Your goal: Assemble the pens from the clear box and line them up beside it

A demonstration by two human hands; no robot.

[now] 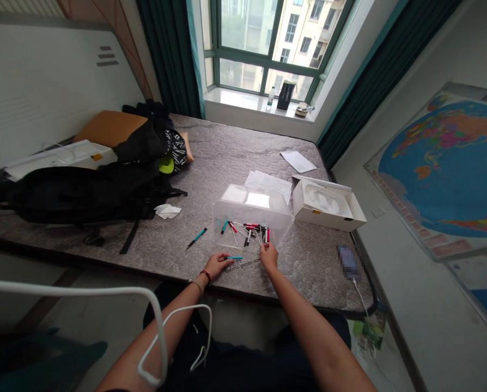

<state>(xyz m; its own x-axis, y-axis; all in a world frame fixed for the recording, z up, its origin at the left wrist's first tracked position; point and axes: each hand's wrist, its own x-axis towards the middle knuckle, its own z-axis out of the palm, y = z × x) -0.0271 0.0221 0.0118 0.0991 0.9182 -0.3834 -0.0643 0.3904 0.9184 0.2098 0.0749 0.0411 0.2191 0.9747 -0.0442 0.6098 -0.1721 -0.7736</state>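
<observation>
My left hand (216, 265) is closed around one end of a teal pen (235, 257), which points to the right just above the mattress. Close to it, my right hand (269, 255) is pinched at the front edge of a clear plastic box (223, 209); thin white sticks show beside its fingertips, but what it grips is hidden. Inside the box lie several loose pens or pen parts in red, black, white and teal, among them a teal piece (224, 226). A teal and black pen (196, 238) rests on the mattress left of the box.
Right of the box stands an opened white carton (324, 209), with paper sheets (298, 161) behind. A phone (349, 262) on a cable lies at the right edge. A black backpack (75, 190) and a crumpled tissue (168, 211) are on the left. A white tube (84, 290) crosses the lower left.
</observation>
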